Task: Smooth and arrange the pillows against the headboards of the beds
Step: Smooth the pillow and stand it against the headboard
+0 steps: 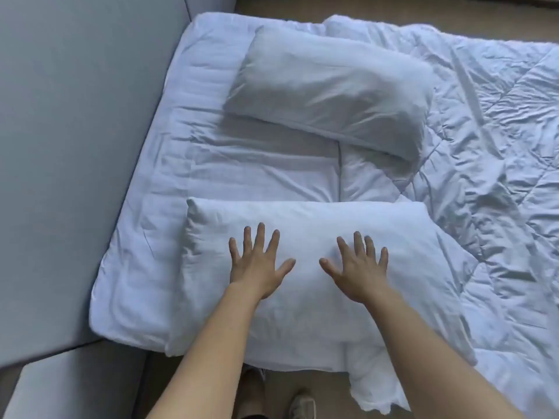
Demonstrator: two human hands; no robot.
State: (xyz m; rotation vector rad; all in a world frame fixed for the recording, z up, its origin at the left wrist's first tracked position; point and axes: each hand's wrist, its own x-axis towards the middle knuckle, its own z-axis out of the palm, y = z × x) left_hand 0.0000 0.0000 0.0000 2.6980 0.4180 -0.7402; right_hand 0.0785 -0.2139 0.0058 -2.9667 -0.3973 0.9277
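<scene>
Two white pillows lie on a white bed. The near pillow [305,219] sits across the bed's near edge, and both my hands rest flat on top of it. My left hand [257,261] presses its middle left with fingers spread. My right hand [358,267] presses its middle right, fingers also spread. The far pillow [329,92] lies at an angle further back, untouched. The grey padded headboard [75,146] runs along the left side; a strip of sheet separates both pillows from it.
A rumpled white duvet [490,176] covers the right part of the bed and hangs over the near edge. A grey padded block [75,385] stands at the lower left. My shoes [302,406] show on the brown floor below the bed edge.
</scene>
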